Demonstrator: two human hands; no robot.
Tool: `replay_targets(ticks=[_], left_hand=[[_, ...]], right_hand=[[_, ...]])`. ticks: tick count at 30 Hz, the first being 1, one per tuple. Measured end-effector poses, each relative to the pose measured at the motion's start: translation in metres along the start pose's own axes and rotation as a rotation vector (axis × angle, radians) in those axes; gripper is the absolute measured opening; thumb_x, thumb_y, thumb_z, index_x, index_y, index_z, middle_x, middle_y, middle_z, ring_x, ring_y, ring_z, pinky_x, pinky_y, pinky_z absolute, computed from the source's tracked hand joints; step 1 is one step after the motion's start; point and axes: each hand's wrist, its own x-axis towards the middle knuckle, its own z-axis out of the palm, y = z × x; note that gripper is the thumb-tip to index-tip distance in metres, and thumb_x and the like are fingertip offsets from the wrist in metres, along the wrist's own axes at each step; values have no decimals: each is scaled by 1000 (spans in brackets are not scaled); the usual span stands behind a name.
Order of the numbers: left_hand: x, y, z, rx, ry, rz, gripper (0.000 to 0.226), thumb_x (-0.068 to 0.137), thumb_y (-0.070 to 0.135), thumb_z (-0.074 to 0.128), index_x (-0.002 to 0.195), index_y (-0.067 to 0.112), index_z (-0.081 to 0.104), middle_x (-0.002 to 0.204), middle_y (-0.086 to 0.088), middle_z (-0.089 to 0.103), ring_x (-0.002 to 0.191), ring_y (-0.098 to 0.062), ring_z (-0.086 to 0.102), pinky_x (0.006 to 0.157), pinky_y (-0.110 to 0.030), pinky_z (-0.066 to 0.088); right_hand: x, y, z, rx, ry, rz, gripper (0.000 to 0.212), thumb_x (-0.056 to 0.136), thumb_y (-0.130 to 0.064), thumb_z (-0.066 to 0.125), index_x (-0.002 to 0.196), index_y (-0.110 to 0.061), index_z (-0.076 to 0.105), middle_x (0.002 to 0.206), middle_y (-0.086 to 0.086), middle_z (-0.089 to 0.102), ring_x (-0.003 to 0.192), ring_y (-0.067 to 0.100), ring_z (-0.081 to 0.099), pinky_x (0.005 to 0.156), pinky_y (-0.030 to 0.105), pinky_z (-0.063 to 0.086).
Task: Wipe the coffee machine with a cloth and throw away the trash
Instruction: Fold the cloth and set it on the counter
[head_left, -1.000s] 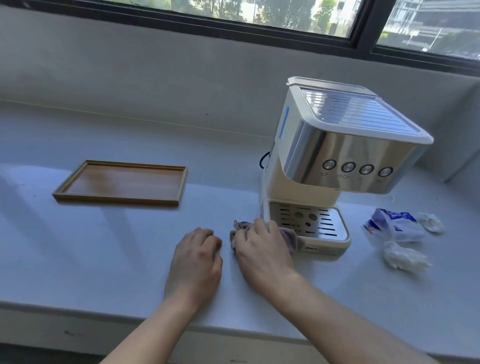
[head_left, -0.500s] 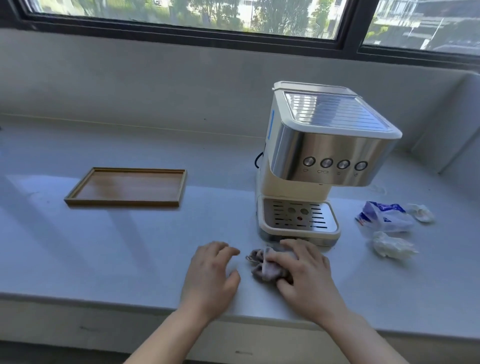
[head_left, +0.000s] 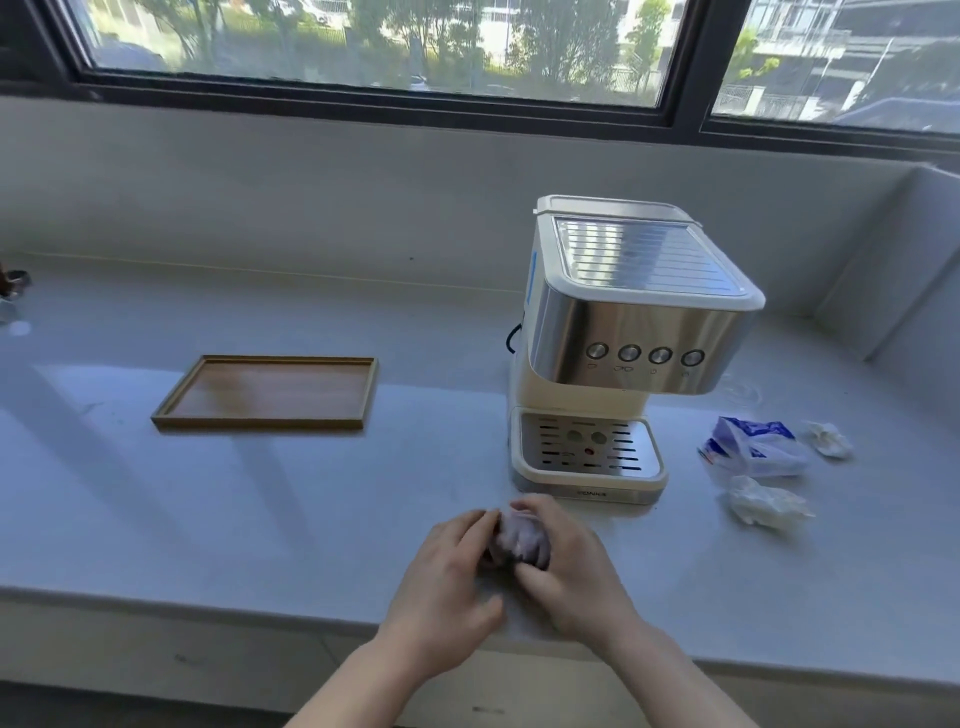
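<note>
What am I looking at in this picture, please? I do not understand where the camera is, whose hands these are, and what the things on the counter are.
The camera sits on a person's head and looks forward and down, so the two bare hands are that person's own. There is no robot. The left hand and the right hand together hold a crumpled greyish cloth just above the pale counter.

Behind the hands stands a cream and steel coffee machine. To its right lies the trash: a blue and white plastic wrapper and two crumpled white tissues. To the left lies an empty wooden tray. A window is behind.
</note>
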Motion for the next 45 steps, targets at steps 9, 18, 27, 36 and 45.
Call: replay_targets(ticks=[9,18,27,36,45], left_hand=[[-5,-12,-57,-93,135,-105,70,75,23,74,138,30,46,112,11,56,99,-4,54,79,-17,42],[-12,-51,-102,57,277,-287,38,73,13,70,107,28,63,90,9,55,79,-14,54,61,-21,35],[-15,-85,-90,288,117,-215,54,82,21,61,134,16,49,118,-5,54,109,-27,51,89,-36,45],[-15,-99,-73,421,-27,-200,70,92,29,41,153,11,12,159,-11,21,149,-23,11,121,-32,1],[-8,-86,-94,528,-126,-279,79,87,49,38,153,13,15,158,-7,26,147,-23,14,121,-44,5]], right_hand=[[43,-58,5,-17,-179,-169,50,64,-4,64,110,-23,60,101,-7,62,93,5,58,78,18,46],[87,-88,56,-128,-269,-318,50,68,-2,66,112,-25,59,111,2,50,90,23,56,70,26,43],[85,-60,92,-264,-235,-210,65,81,-28,71,139,-15,47,143,5,47,129,26,43,110,33,32],[77,-47,110,-353,-255,-119,71,93,-37,55,152,-14,22,159,4,25,146,20,23,119,41,11],[72,-60,99,-395,-277,-105,79,93,-44,53,155,-16,13,163,4,15,148,19,15,121,38,13]])
